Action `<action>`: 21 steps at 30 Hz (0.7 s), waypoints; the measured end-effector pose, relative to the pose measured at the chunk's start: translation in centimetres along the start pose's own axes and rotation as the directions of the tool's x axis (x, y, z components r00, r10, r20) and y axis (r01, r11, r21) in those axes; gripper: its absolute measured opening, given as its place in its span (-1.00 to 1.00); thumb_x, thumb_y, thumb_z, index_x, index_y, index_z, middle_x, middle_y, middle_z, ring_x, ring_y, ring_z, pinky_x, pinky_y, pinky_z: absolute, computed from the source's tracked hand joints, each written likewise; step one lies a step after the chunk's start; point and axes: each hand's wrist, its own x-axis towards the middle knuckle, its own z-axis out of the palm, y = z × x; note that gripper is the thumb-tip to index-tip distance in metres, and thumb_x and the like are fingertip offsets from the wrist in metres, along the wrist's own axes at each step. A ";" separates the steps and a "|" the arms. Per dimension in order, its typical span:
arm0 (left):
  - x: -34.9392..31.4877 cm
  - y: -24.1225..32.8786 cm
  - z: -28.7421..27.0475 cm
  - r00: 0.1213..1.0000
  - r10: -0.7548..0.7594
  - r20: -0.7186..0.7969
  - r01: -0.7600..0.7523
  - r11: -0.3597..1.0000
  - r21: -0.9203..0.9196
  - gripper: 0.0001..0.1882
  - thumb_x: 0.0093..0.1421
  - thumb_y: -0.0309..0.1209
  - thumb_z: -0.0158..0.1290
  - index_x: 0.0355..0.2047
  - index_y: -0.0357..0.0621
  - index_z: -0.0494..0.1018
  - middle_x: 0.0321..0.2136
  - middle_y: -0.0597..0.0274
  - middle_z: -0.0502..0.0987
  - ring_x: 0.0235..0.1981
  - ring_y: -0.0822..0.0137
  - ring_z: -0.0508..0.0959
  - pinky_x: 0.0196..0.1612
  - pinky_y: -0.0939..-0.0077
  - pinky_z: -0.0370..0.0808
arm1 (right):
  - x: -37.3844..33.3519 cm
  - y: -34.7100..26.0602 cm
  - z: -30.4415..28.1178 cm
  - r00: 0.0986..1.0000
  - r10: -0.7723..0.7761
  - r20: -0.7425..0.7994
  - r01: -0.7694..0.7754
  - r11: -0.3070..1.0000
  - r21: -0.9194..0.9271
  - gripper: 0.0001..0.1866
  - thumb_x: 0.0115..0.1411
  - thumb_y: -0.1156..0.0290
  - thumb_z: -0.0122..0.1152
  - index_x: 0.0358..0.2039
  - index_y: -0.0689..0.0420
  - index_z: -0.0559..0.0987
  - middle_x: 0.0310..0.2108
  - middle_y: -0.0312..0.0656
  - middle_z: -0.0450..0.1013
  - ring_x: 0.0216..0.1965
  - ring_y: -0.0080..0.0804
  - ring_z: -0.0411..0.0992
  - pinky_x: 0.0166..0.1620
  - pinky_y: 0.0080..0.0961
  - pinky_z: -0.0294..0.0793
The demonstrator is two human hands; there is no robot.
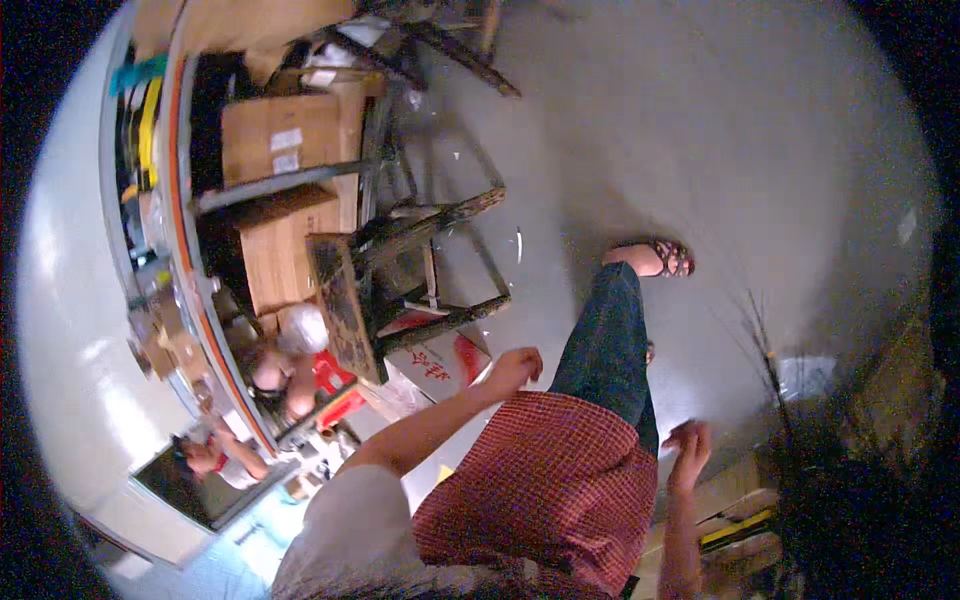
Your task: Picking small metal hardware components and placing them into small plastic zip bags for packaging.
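Note:
My left hand (515, 371) hangs in front of my left hip, beside the checked red apron (540, 470). Its fingers are loosely bent and I see nothing in them. To the right of the apron, my right hand (688, 447) is raised a little, fingers loosely curled and apart, with nothing visible in it. A white carton with red print (437, 362) lies nearest to my left hand, under a worn stool (345, 305) lying tipped among metal legs. One sandalled foot (655, 258) is stepped forward on the grey floor (640, 130).
A shelving rack (280, 178) with brown cardboard boxes (280, 138) runs along the left. Another worn frame (460, 55) stands farther ahead. At the right are dark thin twig-like strands (770, 365) and cartons (735, 490). Another person (225, 460) is at the far left.

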 end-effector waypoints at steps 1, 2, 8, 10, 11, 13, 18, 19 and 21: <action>-4.2 1.5 -0.4 0.980 0.199 -0.003 -0.196 0.965 -0.175 -0.85 0.09 -0.46 -0.10 -0.41 -0.17 0.47 -0.55 0.22 0.51 -0.50 0.40 0.49 -0.40 0.48 0.43 | -2.7 -1.3 0.0 0.998 -0.004 0.061 0.007 0.999 -0.050 -0.75 0.36 0.26 0.00 -0.28 0.22 0.45 -0.39 -0.14 0.46 -0.29 -0.37 0.51 -0.19 -0.48 0.53; -8.7 2.7 -0.5 0.960 0.258 -0.108 -0.276 0.939 -0.206 -0.86 0.13 -0.42 -0.06 -0.39 -0.18 0.47 -0.54 0.22 0.50 -0.49 0.42 0.48 -0.38 0.49 0.43 | -5.1 -1.7 0.0 0.988 0.017 0.154 -0.001 0.995 -0.102 -0.71 0.36 0.25 0.00 -0.20 0.27 0.48 -0.30 -0.09 0.49 -0.13 -0.32 0.50 -0.04 -0.44 0.49; -28.7 11.1 1.5 0.943 0.332 -0.020 -0.304 0.883 0.358 -0.52 0.21 0.03 0.09 -0.18 -0.17 0.47 -0.37 0.03 0.59 -0.34 0.06 0.62 -0.28 0.18 0.53 | -16.8 -1.0 -9.2 0.937 -0.238 0.257 0.349 0.689 -0.636 -0.48 0.37 0.22 -0.01 0.22 0.30 0.34 0.21 0.07 0.30 0.22 -0.12 0.25 0.30 -0.26 0.16; -30.2 9.3 2.8 0.918 0.386 -0.085 -0.309 0.835 0.456 -0.50 0.20 0.03 0.10 -0.13 -0.19 0.46 -0.34 -0.02 0.60 -0.31 0.00 0.62 -0.26 0.12 0.54 | -14.9 2.3 -5.8 0.828 -0.420 0.372 0.542 0.427 -0.724 -0.49 0.36 0.20 -0.01 0.20 0.27 0.36 0.18 0.06 0.32 0.19 -0.08 0.27 0.28 -0.25 0.18; -30.7 8.4 3.1 0.903 0.409 -0.133 -0.274 0.785 0.555 -0.47 0.18 0.02 0.10 -0.09 -0.20 0.45 -0.31 -0.07 0.61 -0.27 -0.06 0.62 -0.25 0.05 0.55 | -17.6 5.5 -9.5 0.754 -0.485 0.444 0.612 0.271 -0.743 -0.49 0.35 0.18 -0.01 0.18 0.25 0.37 0.16 0.05 0.33 0.18 -0.06 0.28 0.27 -0.25 0.19; -31.7 8.4 2.6 0.941 0.313 -0.132 -0.190 0.808 0.558 -0.51 0.16 -0.04 0.11 -0.13 -0.22 0.49 -0.33 -0.08 0.61 -0.27 -0.06 0.63 -0.25 0.04 0.56 | -13.5 6.9 -8.8 0.587 -0.568 0.577 0.672 -0.056 -0.739 -0.50 0.34 0.16 -0.01 0.16 0.22 0.38 0.13 0.03 0.35 0.15 -0.02 0.30 0.25 -0.25 0.21; -30.6 5.3 1.1 0.975 0.217 0.047 -0.197 0.745 0.637 -0.67 0.09 -0.21 0.12 -0.30 -0.24 0.59 -0.37 -0.11 0.62 -0.30 -0.06 0.65 -0.26 0.01 0.57 | -9.5 3.5 -5.6 0.747 0.629 0.217 -0.016 0.343 -0.939 -0.52 0.28 0.15 0.07 0.10 0.19 0.42 -0.07 0.01 0.47 0.01 0.00 0.38 0.12 -0.13 0.31; -30.8 4.7 0.2 0.977 0.207 0.055 -0.194 0.747 0.636 -0.71 0.07 -0.22 0.12 -0.36 -0.20 0.61 -0.37 -0.09 0.63 -0.30 -0.06 0.65 -0.25 0.00 0.56 | -11.1 3.9 -3.1 0.810 0.149 0.567 0.509 0.301 -0.807 -0.55 0.28 0.13 0.08 0.04 0.17 0.47 -0.15 0.00 0.49 -0.08 -0.01 0.42 0.05 -0.13 0.36; -31.5 4.5 -2.0 0.976 0.211 0.056 -0.201 0.762 0.615 -0.74 0.05 -0.23 0.12 -0.42 -0.17 0.62 -0.38 -0.08 0.63 -0.31 -0.06 0.65 -0.24 -0.01 0.56 | -13.0 3.3 0.8 0.480 -0.276 0.833 0.862 -0.029 -0.506 -0.57 0.27 0.10 0.08 -0.02 0.15 0.51 -0.22 -0.01 0.52 -0.17 -0.03 0.45 -0.03 -0.12 0.40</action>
